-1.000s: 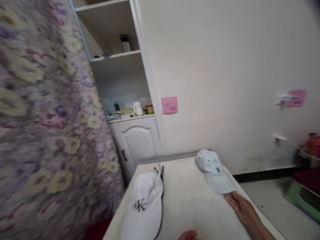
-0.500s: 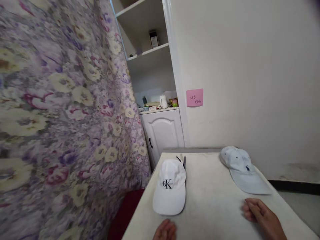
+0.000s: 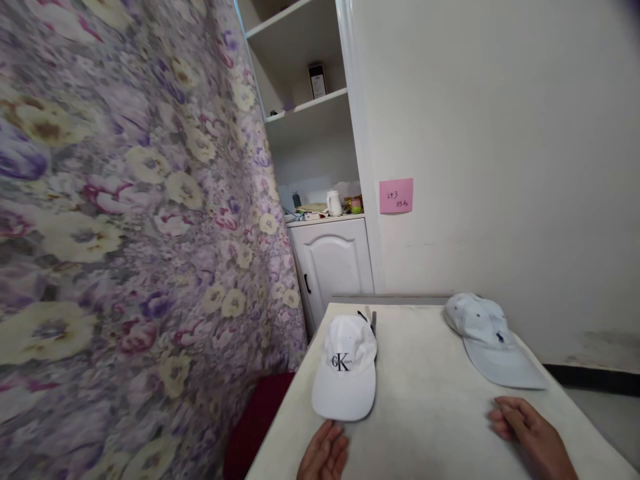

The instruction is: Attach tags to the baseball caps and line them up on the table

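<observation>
A white baseball cap (image 3: 345, 363) with black "CK" lettering sits on the left of the white table, its brim facing me. Just below that brim, my left hand (image 3: 324, 452) has its palm partly up and its fingers loosely bent and apart, with nothing in them. Its fingertips are at the brim's edge; whether they touch it I cannot tell. On the right side lies a pale blue baseball cap (image 3: 493, 340) with a small dark logo, brim angled toward the lower right. Below this brim hovers my right hand (image 3: 533, 433), fingers loosely curled, holding nothing.
The table (image 3: 420, 400) reaches to the wall. Dark straps (image 3: 373, 321) lie behind the white cap. A floral curtain (image 3: 150, 253) hangs on the left, near a dark red surface (image 3: 260, 420). Behind stand a white cabinet (image 3: 337, 263) and shelves. A pink note (image 3: 397, 195) sticks to the wall.
My left hand has moved up and forward to the white cap's brim. My right hand has barely moved. The whole view has shifted slightly.
</observation>
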`<state>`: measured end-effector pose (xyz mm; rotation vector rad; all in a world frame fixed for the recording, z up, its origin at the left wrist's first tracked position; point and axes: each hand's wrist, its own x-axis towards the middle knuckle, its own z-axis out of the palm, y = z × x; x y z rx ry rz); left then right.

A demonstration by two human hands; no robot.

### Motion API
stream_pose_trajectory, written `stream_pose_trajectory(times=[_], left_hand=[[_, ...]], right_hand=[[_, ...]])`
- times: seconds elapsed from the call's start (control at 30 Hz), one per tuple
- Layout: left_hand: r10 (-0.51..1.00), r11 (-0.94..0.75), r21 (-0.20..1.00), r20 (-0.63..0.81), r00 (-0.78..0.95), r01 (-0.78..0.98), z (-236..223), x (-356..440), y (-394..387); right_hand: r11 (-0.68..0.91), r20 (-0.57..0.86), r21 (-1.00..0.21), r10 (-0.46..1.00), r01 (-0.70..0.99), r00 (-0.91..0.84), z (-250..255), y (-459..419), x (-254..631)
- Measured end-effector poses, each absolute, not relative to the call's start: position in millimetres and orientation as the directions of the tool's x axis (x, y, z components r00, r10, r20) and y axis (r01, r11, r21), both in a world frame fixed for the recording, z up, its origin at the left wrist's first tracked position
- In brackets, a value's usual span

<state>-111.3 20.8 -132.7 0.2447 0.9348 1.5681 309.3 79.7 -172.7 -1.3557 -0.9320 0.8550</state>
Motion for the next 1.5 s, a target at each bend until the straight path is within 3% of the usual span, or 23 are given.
stream_pose_trajectory(times=[0.5,1.07,1.3,1.5], left_hand=[[0.909,0.108,0.699,-0.357,-0.215,-0.707,-113.4,-109.8,15.0],[0.93,0.029,0.823,-0.23,-0.286,-0.567,-100.0,-106.6,21.8],[0.925,-0.048,0.797,-0.191,-0.328,-0.602,-80.4,-102.6,29.7],[0.926,-0.103,0.704,-0.19,-0.325,-0.703,-54.0,-88.0,56.4]], right_hand=[[0.031,0.038,-0.999,0.916,0.024,0.4,-170.1,79.0,308.1],[0.027,0.023,-1.0,0.925,-0.005,0.379,-172.9,82.1,308.3],[0.036,0.019,-0.999,0.923,-0.037,0.385,-162.8,79.8,302.6],[0.055,0.033,-0.997,0.93,-0.05,0.366,-157.9,78.8,298.9]])
